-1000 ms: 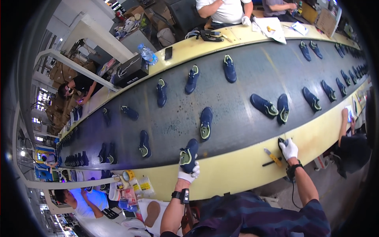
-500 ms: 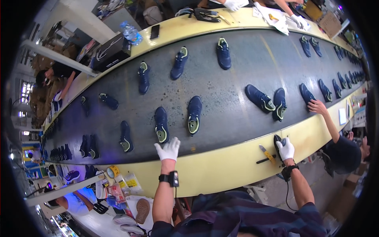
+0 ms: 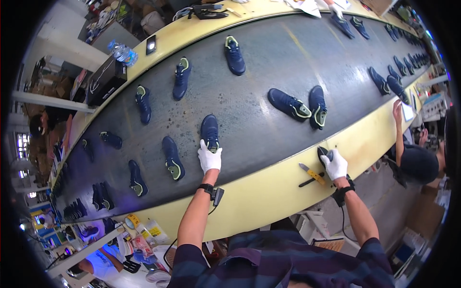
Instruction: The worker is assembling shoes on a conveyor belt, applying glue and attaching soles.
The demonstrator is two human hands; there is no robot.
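Observation:
My left hand, in a white glove, grips the heel end of a navy sneaker lying on the dark conveyor belt. The sneaker's toe points away from me, and the fingers hide its heel opening. My right hand, also gloved in white, closes over a black, pointed tool at the belt's near edge; its exact kind is unclear. Left of that hand, a yellow utility knife lies on the pale yellow ledge. Another navy sneaker, with pale green lining, sits left of my left hand.
More navy sneakers stand along the belt. A phone, water bottle and black box are at the far left. Yellow tape lies near left. A co-worker's hand reaches to sneakers at right; another gloved hand shows opposite.
My left hand has moved forward from the belt's edge and taken hold of a sneaker. My right hand stays on the black tool. The co-worker at right has lifted or shifted a sneaker.

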